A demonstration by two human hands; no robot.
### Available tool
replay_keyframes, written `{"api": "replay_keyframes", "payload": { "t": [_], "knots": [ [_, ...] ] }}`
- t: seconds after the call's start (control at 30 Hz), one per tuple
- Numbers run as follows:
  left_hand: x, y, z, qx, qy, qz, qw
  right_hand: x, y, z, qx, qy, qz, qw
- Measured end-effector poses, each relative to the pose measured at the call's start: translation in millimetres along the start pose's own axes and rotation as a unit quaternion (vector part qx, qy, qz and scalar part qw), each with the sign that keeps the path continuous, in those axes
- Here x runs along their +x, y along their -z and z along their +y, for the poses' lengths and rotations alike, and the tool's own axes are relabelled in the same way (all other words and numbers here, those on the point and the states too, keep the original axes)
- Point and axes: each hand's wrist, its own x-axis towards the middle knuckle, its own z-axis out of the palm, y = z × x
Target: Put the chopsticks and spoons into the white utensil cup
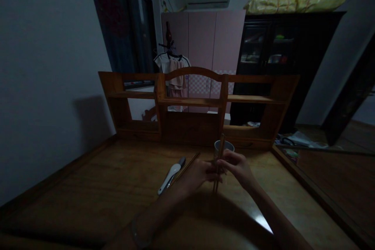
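Observation:
A pair of chopsticks [222,143] stands nearly upright in front of me, gripped by both hands. My left hand [202,172] closes around them from the left, at about mid-length. From the right, the thumb and fingers of my right hand [236,166] pinch them slightly higher up. Behind the hands is a light-coloured cup [230,145], its lower part mostly hidden by my fingers. Left of my left hand lie a white spoon [170,176], a metal utensil with a dark end [182,161] partly under it, and another chopstick or pair [190,161].
The wooden desk [102,179] has a shelf unit [191,102] along its back edge. A white wall [52,66] borders the left side. A raised wooden edge [310,191] runs along the right. Wardrobes stand beyond the desk. The room is dim.

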Motion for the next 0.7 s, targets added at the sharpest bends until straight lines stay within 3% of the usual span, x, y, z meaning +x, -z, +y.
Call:
{"api": "replay_keyframes", "payload": {
  "t": [0.1,0.27,0.5,0.6,0.7],
  "knots": [
    [-1,-3.0,-4,0.004,-0.008,0.015,1.0,-1,0,0,0.006,-0.023,-0.003,1.0],
    [-1,-12.2,-6,-0.034,0.019,0.055,0.998,-2,0,-1,-0.013,0.008,0.026,1.0],
    [0,-20.3,8,-0.005,0.059,0.086,0.995,-3,1,-1,-0.021,0.033,0.02,0.999],
    [-2,-18.0,10,0.004,0.039,0.072,0.997,-3,1,-2,-0.01,0.033,-0.004,0.999],
    [-8,-4.2,-1,0.061,0.022,0.074,0.995,-1,2,-1,0.017,0.027,0.013,0.999]
  ]
}}
